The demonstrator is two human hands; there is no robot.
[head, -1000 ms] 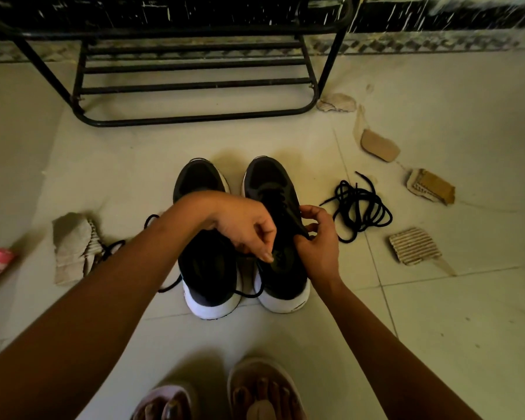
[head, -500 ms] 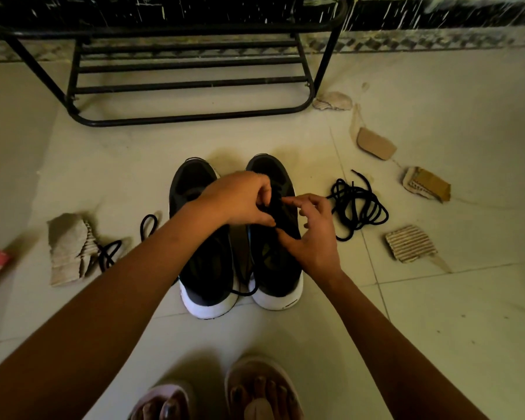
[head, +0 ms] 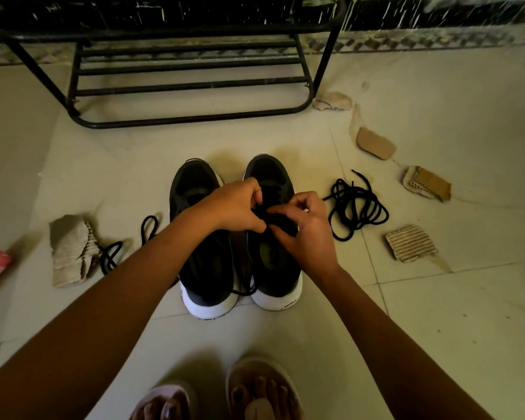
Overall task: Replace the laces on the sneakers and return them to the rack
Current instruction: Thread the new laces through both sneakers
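Head view: sneakers (head: 194, 189) stood side by side on the floor, near the rack (head: 188, 86). Left hand (head: 237, 207) and right hand (head: 308, 231) met over the right-side shoe, each pinching its black lace (head: 259, 214).

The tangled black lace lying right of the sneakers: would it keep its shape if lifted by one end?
Probably not: the lace lies in limp, uneven loops, so it looks floppy and would likely dangle. It is thin cord, so probably very light. Overlapping loops might snag.
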